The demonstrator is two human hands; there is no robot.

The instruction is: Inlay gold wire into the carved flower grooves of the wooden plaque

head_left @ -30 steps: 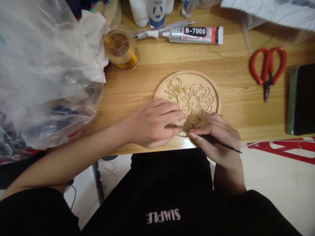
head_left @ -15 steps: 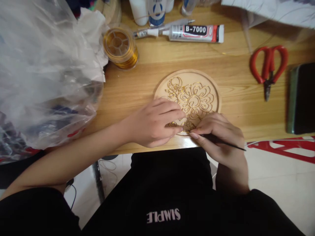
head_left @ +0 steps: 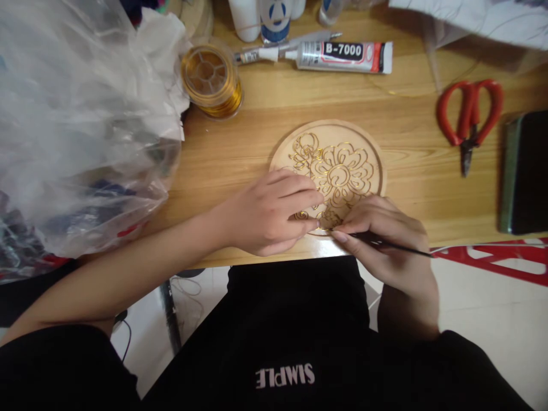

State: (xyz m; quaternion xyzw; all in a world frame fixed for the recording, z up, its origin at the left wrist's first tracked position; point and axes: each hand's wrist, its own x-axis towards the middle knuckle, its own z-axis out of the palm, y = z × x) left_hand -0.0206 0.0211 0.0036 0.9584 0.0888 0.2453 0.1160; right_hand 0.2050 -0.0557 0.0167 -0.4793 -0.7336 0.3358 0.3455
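Note:
A round wooden plate (head_left: 371,145) with gold wire outlines of flowers lies near the table's front edge. Over its lower left part rests my left hand (head_left: 272,214), fingers bent and close together, the fingertips at the lower part of the pattern; whatever they pinch, if anything, is too small to make out. My right hand (head_left: 383,237) pinches a thin dark tool (head_left: 402,247) between thumb and fingers at the plate's lower right rim. The tool's tip points left, close to my left fingertips.
A spool of gold wire (head_left: 212,80) stands at the back left, beside a big clear plastic bag (head_left: 85,114). Behind the plate lies a B-7000 glue tube (head_left: 345,57). Red-handled cutters (head_left: 468,125) and a dark phone-like object (head_left: 526,171) are on the right.
My right hand and wrist have shifted slightly right, and the tool's back end has tilted up a little. My left hand keeps its place on the plate.

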